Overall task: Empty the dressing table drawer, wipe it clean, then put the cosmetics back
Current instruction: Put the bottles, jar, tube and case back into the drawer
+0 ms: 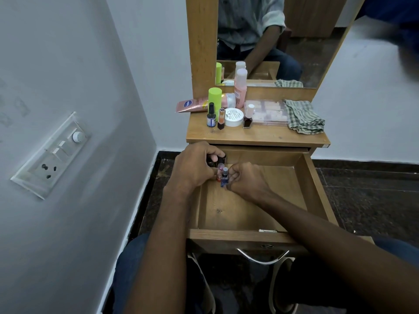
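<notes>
Left hand (195,165) is gripping dark tubes (214,160); right hand (246,180) is pinching a blue bottle (224,176), both at the open drawer's (301,189) back-left corner. Remaining cosmetics (233,114) and cloth (302,116) are sitting on the tabletop (256,134).

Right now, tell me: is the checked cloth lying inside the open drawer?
No. The checked cloth lies folded on the dressing table top, at its right end, above the open drawer.

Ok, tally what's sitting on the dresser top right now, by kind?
Tube: 1
Tall bottles, green-capped and pink: 2
Small bottles: 3
White jar: 1
Clear case: 1
Checked cloth: 1
Total: 9
</notes>
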